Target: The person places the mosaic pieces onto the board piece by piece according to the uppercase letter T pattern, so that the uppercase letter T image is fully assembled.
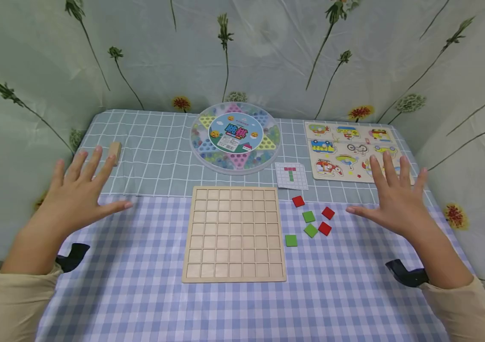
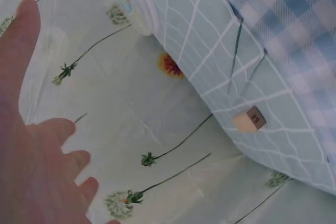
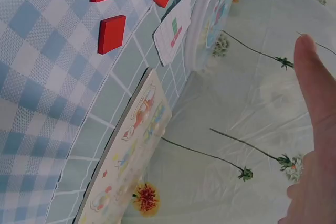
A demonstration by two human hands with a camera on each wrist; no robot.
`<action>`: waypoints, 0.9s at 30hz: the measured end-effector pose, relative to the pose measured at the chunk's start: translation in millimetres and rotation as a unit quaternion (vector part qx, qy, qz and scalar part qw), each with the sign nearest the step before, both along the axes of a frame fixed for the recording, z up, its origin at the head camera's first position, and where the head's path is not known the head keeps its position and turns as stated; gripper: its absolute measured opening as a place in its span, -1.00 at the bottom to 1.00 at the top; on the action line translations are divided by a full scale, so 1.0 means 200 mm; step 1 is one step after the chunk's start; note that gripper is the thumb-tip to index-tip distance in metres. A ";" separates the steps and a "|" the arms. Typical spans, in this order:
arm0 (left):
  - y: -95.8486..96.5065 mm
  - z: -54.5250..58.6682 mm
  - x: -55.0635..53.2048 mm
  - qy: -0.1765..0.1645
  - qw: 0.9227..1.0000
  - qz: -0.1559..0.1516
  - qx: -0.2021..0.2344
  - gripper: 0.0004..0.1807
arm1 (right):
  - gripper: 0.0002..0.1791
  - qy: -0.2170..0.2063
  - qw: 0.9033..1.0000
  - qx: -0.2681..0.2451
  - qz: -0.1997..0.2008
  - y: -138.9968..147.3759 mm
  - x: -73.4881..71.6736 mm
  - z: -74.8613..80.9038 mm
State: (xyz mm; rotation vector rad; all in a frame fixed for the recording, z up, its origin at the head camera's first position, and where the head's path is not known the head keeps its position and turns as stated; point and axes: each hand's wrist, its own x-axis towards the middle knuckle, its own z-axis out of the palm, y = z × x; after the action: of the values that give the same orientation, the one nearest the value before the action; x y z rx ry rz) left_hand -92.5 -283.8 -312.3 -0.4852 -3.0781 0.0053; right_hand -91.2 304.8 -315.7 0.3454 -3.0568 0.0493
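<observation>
My left hand [image 1: 77,194] is held over the left side of the table with fingers spread, holding nothing. On the right, my right hand [image 1: 398,204] is likewise spread and bare, beside the vehicle puzzle board [image 1: 341,175]. Between the hands lies a wooden grid board [image 1: 235,223], its squares all unfilled. Just right of it are loose square tiles: three red, such as one red tile [image 1: 328,213], and three green, such as one green tile [image 1: 291,241]. A paper pattern card [image 1: 291,176] behind them shows a T with a red bar and green stem.
A round Chinese checkers box [image 1: 236,137] stands at the back centre. A small wooden block [image 1: 115,153] lies near the left hand's fingertips in the head view. Blue checked cloth [image 1: 234,313] covers the front of the table; a flowered curtain [image 1: 268,57] hangs behind.
</observation>
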 end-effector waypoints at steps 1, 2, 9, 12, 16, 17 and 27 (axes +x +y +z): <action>0.00 0.00 0.00 0.004 1.000 -0.007 0.002 0.16 | 0.36 0.007 1.000 -0.005 0.007 0.00 0.00 0.00; 0.01 -0.01 0.00 0.010 1.000 -0.014 0.005 0.17 | 0.37 0.013 1.000 -0.015 0.015 -0.01 -0.01 0.00; 0.08 -0.11 0.01 0.069 0.992 -0.085 0.061 0.15 | 0.39 0.031 0.986 -0.154 0.057 -0.09 -0.04 -0.03; 0.16 -0.17 0.04 0.062 0.988 -0.097 0.104 0.14 | 0.36 0.021 0.972 -0.222 0.072 -0.13 -0.06 -0.06; 0.26 -0.25 0.07 0.028 0.981 -0.106 0.162 0.15 | 0.29 -0.017 0.955 -0.287 0.079 -0.20 -0.08 -0.13; 0.28 -0.27 0.07 0.018 0.978 -0.106 0.176 0.15 | 0.27 -0.027 0.951 -0.299 0.077 -0.21 -0.08 -0.14; 0.41 -0.43 0.09 -0.098 0.946 -0.092 0.295 0.12 | 0.06 -0.071 0.922 -0.376 0.061 -0.32 -0.13 -0.37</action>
State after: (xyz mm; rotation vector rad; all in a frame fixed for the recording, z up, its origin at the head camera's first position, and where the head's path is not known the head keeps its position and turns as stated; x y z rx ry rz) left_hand -75.0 -202.0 -398.9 -0.7563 -2.9692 -0.9868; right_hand -117.5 240.8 -388.8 0.4743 -2.8404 1.2509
